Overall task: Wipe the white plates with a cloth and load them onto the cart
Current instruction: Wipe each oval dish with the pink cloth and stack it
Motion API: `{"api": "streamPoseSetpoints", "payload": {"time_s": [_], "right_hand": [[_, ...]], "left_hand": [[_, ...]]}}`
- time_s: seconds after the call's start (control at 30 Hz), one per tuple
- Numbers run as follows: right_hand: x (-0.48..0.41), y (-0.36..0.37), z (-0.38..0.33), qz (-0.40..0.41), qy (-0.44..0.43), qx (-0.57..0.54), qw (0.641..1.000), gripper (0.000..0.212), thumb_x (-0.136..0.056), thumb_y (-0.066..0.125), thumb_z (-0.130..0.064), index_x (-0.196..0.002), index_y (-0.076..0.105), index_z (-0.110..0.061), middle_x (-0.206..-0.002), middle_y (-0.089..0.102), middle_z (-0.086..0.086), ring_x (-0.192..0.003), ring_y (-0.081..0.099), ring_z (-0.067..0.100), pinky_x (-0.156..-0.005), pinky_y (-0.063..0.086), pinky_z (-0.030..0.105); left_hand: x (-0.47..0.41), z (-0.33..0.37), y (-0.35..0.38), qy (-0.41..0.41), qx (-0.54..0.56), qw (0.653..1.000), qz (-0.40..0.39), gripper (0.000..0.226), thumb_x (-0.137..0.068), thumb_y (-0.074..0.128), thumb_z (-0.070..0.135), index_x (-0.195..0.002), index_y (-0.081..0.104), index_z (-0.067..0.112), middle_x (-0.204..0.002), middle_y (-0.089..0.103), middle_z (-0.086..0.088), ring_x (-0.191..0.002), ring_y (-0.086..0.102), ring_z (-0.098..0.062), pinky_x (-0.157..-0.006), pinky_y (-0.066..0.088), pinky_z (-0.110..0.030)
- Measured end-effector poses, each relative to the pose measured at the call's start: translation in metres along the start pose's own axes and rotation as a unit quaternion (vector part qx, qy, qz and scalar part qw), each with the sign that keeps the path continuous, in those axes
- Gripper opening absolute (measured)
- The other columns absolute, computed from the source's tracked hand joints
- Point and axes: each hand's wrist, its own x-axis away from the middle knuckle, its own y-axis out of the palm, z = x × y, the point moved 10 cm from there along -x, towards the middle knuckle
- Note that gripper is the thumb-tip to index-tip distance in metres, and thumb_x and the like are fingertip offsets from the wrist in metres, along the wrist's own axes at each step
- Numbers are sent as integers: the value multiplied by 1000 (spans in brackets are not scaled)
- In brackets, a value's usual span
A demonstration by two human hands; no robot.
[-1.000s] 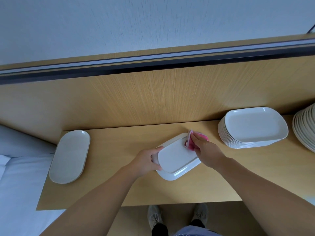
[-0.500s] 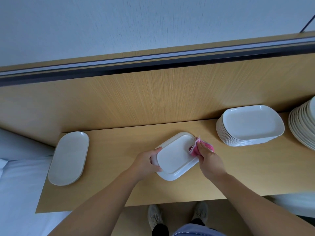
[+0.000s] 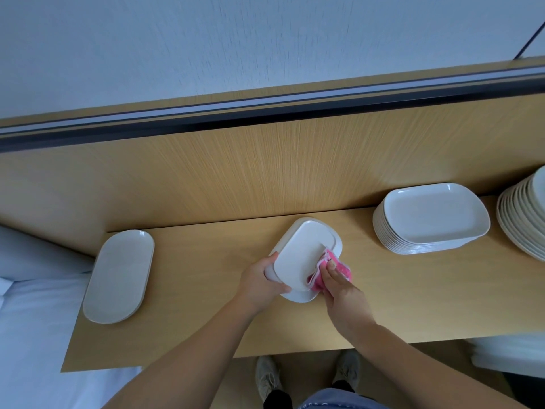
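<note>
Head view, wiping step in progress.

Change over the last second: the pink cloth (image 3: 318, 279) has travelled down the right rim of the white plate (image 3: 300, 255), from the far corner to the near right corner. The plate has also swung, so its long axis now points more steeply away from the person. Judgement: one rim pass is about finished. This plate is not ready for loading yet, and no cart is in view.

Hands:
- The left hand (image 3: 261, 280) grips the plate's near left end, thumb on top and fingers wrapped under.
- The right hand (image 3: 345, 293) lays fairly straight fingers flat on the cloth and presses it to the rim. The thumb is hidden, so it may also be pinching the cloth from below.

Location: the plate is at mid counter (image 3: 206, 305), with its far end close to the wooden back panel (image 3: 265, 172).

Edges and room:
- The stack of rectangular plates (image 3: 433, 219) stands well apart to the right.
- The round plate stack (image 3: 525, 219) lies beyond it at the frame edge.
- The oval plate (image 3: 119, 276) lies well apart to the left, near the counter's left edge, which meets a bed (image 3: 29, 320).
- Bare counter lies on both sides of the hands.
- The front edge runs just past the right forearm, so a pull toward the person has little margin.
</note>
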Motion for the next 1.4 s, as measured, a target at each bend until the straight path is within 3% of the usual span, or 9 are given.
{"api": "streamPoseSetpoints", "payload": {"time_s": [0.13,0.23,0.4,0.6,0.83,1.0,1.1,1.23,1.4], "right_hand": [[8,1,-7,25,-45,57,997,66,-69,86,-17,-128,60,-3,-128,62,14,-108,66,31,-65,59,35],[10,-9,-26,48,-118,101,987,59,-62,90,-17,-117,69,-7,-119,68,9,-100,70,23,-61,59,30],[-11,-36,-36,97,-164,125,974,54,-60,86,-4,-112,72,-11,-118,69,4,-107,67,22,-83,57,37],[-19,12,-30,-44,-230,196,952,66,-70,81,-15,-131,58,-17,-137,57,5,-125,55,32,-98,49,51],[-55,-23,-11,16,-232,137,963,52,-69,79,-2,-118,68,-17,-127,65,3,-114,63,30,-94,50,51],[-76,-44,-7,55,-206,119,970,52,-60,82,7,-108,74,-11,-118,69,5,-110,66,28,-74,60,43],[-59,-36,-28,43,-268,128,954,54,-58,80,5,-108,74,-15,-117,70,1,-110,66,24,-82,58,41],[-32,-7,-59,-39,-359,137,922,60,-62,79,-2,-118,68,-20,-125,65,-4,-118,60,22,-101,47,42],[-36,7,-64,-101,-375,161,907,70,-63,79,-3,-128,61,-21,-135,59,-2,-129,51,24,-108,34,44]], "left_hand": [[2,-1,3,-5,20,1000,12,86,-62,86,5,-139,50,18,-132,57,2,-119,54,-17,-99,49,-38],[2,-1,4,-1,14,1000,12,86,-62,87,6,-139,50,18,-132,57,2,-117,54,-16,-97,51,-37],[0,6,4,9,7,1000,1,86,-65,85,5,-142,47,18,-128,58,4,-113,56,-13,-92,50,-26],[-5,11,3,9,2,1000,-14,91,-62,87,2,-142,46,14,-129,59,-1,-114,58,-13,-94,49,-24],[-10,13,1,15,-3,1000,-26,90,-62,86,3,-142,47,16,-129,59,0,-114,57,-12,-98,49,-29],[-12,12,0,12,-5,999,-31,90,-63,85,3,-142,46,19,-130,57,2,-116,56,-11,-100,48,-29],[-14,13,-1,18,-6,999,-35,90,-63,86,1,-142,46,17,-129,58,1,-115,57,-11,-97,48,-25],[-17,18,1,22,-11,999,-42,89,-62,86,1,-141,47,17,-123,62,2,-110,60,-10,-92,50,-22],[-19,22,5,33,-23,998,-55,90,-60,87,2,-140,50,17,-121,64,3,-112,61,-11,-96,51,-29]]}}
